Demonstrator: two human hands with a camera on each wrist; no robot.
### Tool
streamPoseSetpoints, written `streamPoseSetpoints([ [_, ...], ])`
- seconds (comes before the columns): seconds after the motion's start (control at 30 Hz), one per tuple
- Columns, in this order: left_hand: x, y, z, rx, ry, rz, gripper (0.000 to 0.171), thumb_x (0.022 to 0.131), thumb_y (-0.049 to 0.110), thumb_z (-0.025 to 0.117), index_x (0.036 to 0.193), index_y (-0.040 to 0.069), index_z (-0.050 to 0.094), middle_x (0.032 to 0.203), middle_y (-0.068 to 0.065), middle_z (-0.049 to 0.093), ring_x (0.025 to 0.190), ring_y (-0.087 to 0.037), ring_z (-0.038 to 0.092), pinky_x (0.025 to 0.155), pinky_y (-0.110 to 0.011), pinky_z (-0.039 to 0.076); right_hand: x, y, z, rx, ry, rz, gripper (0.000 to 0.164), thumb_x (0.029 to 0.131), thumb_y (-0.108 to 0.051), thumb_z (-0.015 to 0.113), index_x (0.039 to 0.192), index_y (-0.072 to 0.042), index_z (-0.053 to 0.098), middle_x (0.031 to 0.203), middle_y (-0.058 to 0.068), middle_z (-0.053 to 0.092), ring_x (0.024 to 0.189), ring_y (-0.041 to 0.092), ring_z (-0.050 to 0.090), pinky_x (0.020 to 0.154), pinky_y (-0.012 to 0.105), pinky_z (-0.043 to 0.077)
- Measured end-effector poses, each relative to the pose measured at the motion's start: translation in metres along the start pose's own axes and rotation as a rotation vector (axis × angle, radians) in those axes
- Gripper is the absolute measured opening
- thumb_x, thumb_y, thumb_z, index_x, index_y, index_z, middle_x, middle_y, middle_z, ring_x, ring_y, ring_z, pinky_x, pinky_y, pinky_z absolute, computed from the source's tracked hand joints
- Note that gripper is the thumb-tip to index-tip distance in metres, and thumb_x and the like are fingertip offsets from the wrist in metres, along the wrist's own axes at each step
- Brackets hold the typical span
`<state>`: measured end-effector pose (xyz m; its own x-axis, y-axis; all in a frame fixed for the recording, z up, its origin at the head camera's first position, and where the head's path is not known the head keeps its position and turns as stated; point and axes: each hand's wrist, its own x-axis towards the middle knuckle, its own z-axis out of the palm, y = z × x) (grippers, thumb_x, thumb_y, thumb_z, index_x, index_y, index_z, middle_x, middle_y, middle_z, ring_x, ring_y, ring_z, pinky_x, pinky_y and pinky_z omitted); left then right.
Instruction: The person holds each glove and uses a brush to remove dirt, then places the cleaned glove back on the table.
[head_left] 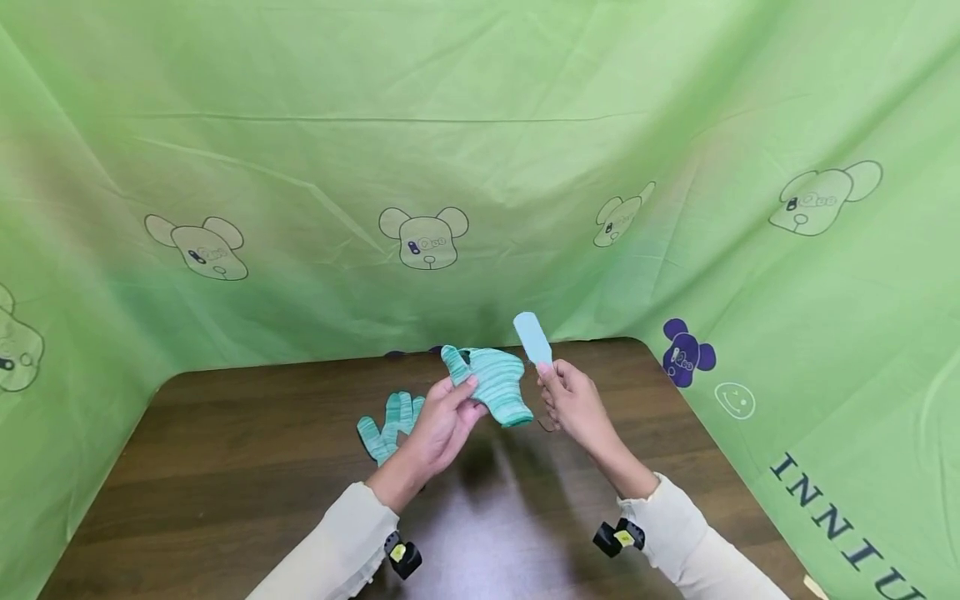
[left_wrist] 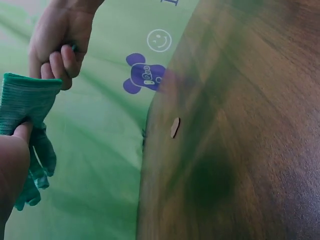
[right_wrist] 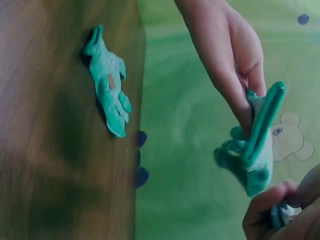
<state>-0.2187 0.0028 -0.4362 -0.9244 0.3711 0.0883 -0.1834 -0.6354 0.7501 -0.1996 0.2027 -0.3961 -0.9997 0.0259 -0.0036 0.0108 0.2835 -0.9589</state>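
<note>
Over the desk (head_left: 262, 467), we hold a striped glove (head_left: 498, 379)
Our left hand (head_left: 444, 425) pinches it; our right hand (head_left: 579, 408) grips a flat blue piece (head_left: 532, 337).

1. The striped glove (head_left: 498, 383) I hold runs in teal and pale mint streaks, its cuff edged in deeper green.
2. A second glove (head_left: 388, 435) before me shows similar greens.
3. The flat strip (head_left: 532, 337) I grip is plain pale blue.
4. Dark brown wood grain patterns my worktop (head_left: 247, 450).
5. My sleeves (head_left: 330, 542) are off-white.
6. Around me, green cloth (head_left: 315, 83) carries outlined bear heads (head_left: 423, 242), one purple bear (head_left: 686, 358) and dark lettering (head_left: 805, 492).
</note>
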Motion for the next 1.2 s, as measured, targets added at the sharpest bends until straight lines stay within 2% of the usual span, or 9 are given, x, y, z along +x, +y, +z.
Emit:
streamPoseSetpoints([
  [0.1,-0.001,0.0,-0.001,-0.018,-0.014,-0.018,0.032,0.11,0.008,0.036,0.133,-0.01,0.05,0.127,-0.01,0.065,0.123,-0.018,0.063,0.108,-0.035,0.052,-0.002,-0.001,0.003,-0.014,-0.012,-0.032,0.026,0.106,-0.027,0.055,0.105,-0.002,0.049,0.067,0.0,0.044,0.054,0.01,0.042,0.047,0.019,0.037],
  [0.17,-0.002,0.0,-0.002,-0.015,-0.047,-0.037,0.041,0.111,0.013,0.031,0.142,-0.011,0.043,0.139,-0.014,0.06,0.129,-0.018,0.059,0.113,-0.036,0.048,-0.005,-0.004,0.008,-0.068,-0.014,-0.073,0.024,0.103,-0.024,0.062,0.107,-0.003,0.05,0.07,0.0,0.044,0.058,0.01,0.043,0.05,0.02,0.037],
  [0.27,-0.003,-0.001,-0.001,-0.023,-0.101,-0.087,0.053,0.112,0.024,0.022,0.153,-0.008,0.03,0.156,-0.019,0.045,0.135,-0.017,0.054,0.117,-0.035,0.043,-0.008,-0.009,0.017,-0.22,0.002,-0.124,0.03,0.095,-0.025,0.073,0.106,-0.007,0.053,0.072,-0.001,0.044,0.062,0.012,0.044,0.053,0.022,0.038],
  [0.4,-0.005,-0.003,0.001,-0.069,-0.15,-0.139,0.059,0.111,0.034,0.014,0.156,-0.003,0.023,0.163,-0.022,0.033,0.134,-0.017,0.054,0.117,-0.032,0.043,-0.011,-0.011,0.031,-0.428,0.028,-0.178,0.047,0.081,-0.03,0.086,0.102,-0.008,0.05,0.079,0.001,0.046,0.069,0.015,0.046,0.057,0.025,0.041],
  [0.6,-0.006,-0.005,0.001,-0.137,-0.169,-0.153,0.065,0.11,0.039,0.011,0.156,-0.005,0.022,0.155,-0.014,0.044,0.136,-0.014,0.05,0.115,-0.026,0.043,-0.01,-0.008,0.045,-0.69,0.147,-0.455,0.064,0.065,-0.025,0.097,0.099,-0.002,0.048,0.089,0.007,0.048,0.084,0.023,0.045,0.068,0.031,0.041],
  [0.67,-0.005,-0.005,0.001,-0.156,-0.187,-0.15,0.066,0.11,0.04,0.01,0.157,-0.005,0.02,0.151,-0.01,0.047,0.137,-0.015,0.049,0.116,-0.028,0.041,-0.009,-0.008,0.047,-0.723,0.172,-0.519,0.063,0.065,-0.022,0.097,0.099,-0.001,0.048,0.088,0.008,0.05,0.085,0.024,0.045,0.069,0.033,0.041],
  [0.83,-0.004,-0.006,-0.001,-0.162,-0.223,-0.158,0.069,0.109,0.043,0.009,0.156,-0.007,0.016,0.148,-0.01,0.047,0.136,-0.016,0.049,0.116,-0.03,0.04,-0.007,-0.009,0.046,-0.759,0.202,-0.572,0.05,0.072,-0.011,0.092,0.096,-0.002,0.05,0.083,0.008,0.056,0.078,0.023,0.05,0.063,0.036,0.044],
  [1.1,-0.005,-0.005,0.007,-0.151,-0.189,-0.148,0.053,0.109,0.04,0.011,0.132,0.001,0.037,0.118,-0.001,0.054,0.105,-0.01,0.053,0.098,-0.021,0.046,0.0,0.005,0.051,-0.88,0.273,-0.796,0.038,0.07,0.001,0.079,0.095,0.001,0.05,0.079,0.011,0.057,0.073,0.027,0.055,0.059,0.04,0.054],
  [1.2,-0.006,-0.006,0.007,-0.128,-0.179,-0.164,0.052,0.109,0.04,0.01,0.133,0.003,0.037,0.126,-0.003,0.052,0.117,-0.011,0.052,0.105,-0.022,0.043,0.002,0.01,0.052,-0.903,0.302,-0.859,0.036,0.07,0.005,0.075,0.095,0.001,0.049,0.078,0.011,0.057,0.073,0.027,0.055,0.058,0.039,0.054],
])
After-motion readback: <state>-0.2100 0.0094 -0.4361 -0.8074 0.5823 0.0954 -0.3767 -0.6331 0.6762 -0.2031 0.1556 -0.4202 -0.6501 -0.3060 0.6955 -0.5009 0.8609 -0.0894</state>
